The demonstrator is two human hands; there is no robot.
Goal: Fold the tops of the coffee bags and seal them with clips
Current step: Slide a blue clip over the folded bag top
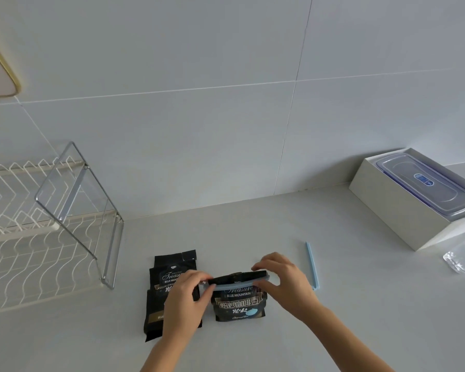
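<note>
Two black coffee bags lie on the pale counter. The right coffee bag [239, 304] has its top folded over, and a light blue clip [234, 286] runs across the fold. My left hand [184, 302] pinches the clip's left end. My right hand [282, 280] grips the folded top and the clip's right end. The left coffee bag [167, 269] lies flat with its top unfolded, partly hidden under my left hand. A second light blue clip [312, 264] lies loose on the counter, to the right of my right hand.
A white wire dish rack [24, 210] with a chrome frame [97, 210] stands at the left. A white box [403, 210] holding a clear lidded container [424, 183] sits at the back right. A crinkled clear wrapper [462, 259] lies at the right edge.
</note>
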